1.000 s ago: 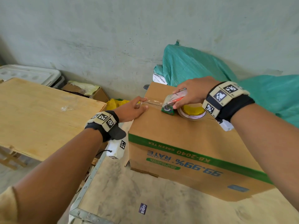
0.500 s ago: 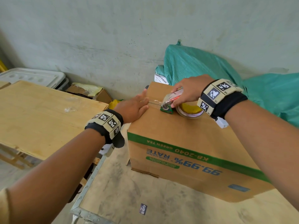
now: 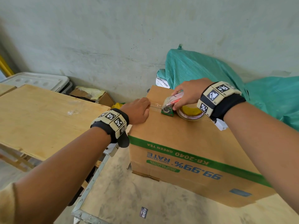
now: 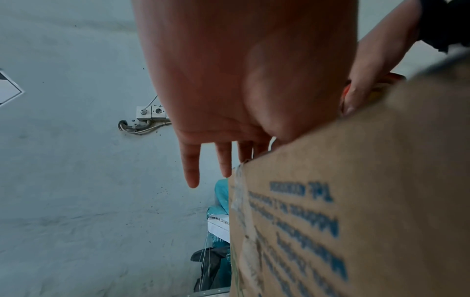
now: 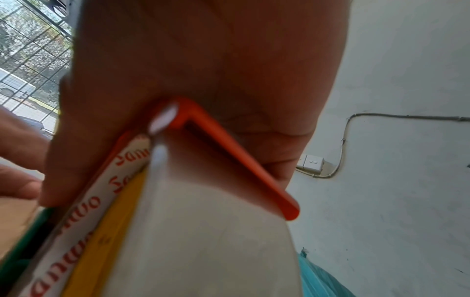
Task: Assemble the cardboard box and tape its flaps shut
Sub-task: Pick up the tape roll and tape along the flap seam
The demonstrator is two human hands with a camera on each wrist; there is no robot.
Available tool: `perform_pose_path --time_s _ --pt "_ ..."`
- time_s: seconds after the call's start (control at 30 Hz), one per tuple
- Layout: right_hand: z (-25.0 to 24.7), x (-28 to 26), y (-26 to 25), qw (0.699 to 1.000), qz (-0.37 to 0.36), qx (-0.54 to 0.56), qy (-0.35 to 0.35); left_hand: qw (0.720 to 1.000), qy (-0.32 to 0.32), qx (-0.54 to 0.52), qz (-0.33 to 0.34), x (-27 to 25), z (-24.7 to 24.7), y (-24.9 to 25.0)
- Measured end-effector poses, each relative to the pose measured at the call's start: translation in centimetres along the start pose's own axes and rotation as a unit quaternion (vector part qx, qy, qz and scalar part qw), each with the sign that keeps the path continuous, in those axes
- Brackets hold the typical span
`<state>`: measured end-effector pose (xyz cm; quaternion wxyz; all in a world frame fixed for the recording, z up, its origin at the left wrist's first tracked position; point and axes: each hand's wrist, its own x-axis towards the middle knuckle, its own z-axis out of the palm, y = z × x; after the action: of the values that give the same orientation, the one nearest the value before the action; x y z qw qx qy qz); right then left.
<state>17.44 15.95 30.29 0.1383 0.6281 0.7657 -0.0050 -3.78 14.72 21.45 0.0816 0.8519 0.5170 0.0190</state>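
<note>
A brown cardboard box (image 3: 186, 139) with a green stripe stands on the table, its top flaps closed. A short strip of clear tape (image 3: 156, 105) lies along the seam at the left end. My left hand (image 3: 137, 110) presses on that top left edge, and its straight fingers (image 4: 190, 170) reach past the box (image 4: 368, 180). My right hand (image 3: 189, 92) grips a tape dispenser (image 3: 171, 104) on the seam, with its green cutter end down on the cardboard. Its roll (image 3: 191, 113) has a yellow core. The right wrist view shows the dispenser's orange frame (image 5: 229, 150) under my palm.
The box sits on a dusty metal-edged table (image 3: 129, 199). A plywood table (image 3: 40, 118) stands to the left across a gap. A green tarp (image 3: 202, 71) is heaped behind the box against the wall. A small open carton (image 3: 97, 96) and a white plastic lid (image 3: 37, 80) lie at the back left.
My left hand has slid forward from a thumb touch at the seam's end to lie palm down over the box's top left edge. The right hand and dispenser have barely moved.
</note>
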Motion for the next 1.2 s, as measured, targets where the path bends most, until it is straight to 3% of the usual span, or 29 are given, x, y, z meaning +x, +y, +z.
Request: perform_pose_path --time_s 0.57,0.8,0.97,1.2 --pt "0.9 0.0 0.1 0.999 0.002 0.001 0.035 0.995 -0.049 -0.077 -0.037 0.3 -0.9 0.4" --pt "1.1 0.0 0.2 0.999 0.0 0.005 0.045 0.998 -0.039 0.036 -0.035 0.1 -1.4 1.9" --pt "0.7 -0.3 0.0 0.999 -0.004 0.002 0.044 0.992 -0.111 -0.059 -0.018 -0.3 -1.4 3.7" --pt "0.2 -0.1 0.4 0.999 -0.023 0.008 0.023 0.985 -0.132 -0.09 -0.064 0.1 -1.0 3.8"
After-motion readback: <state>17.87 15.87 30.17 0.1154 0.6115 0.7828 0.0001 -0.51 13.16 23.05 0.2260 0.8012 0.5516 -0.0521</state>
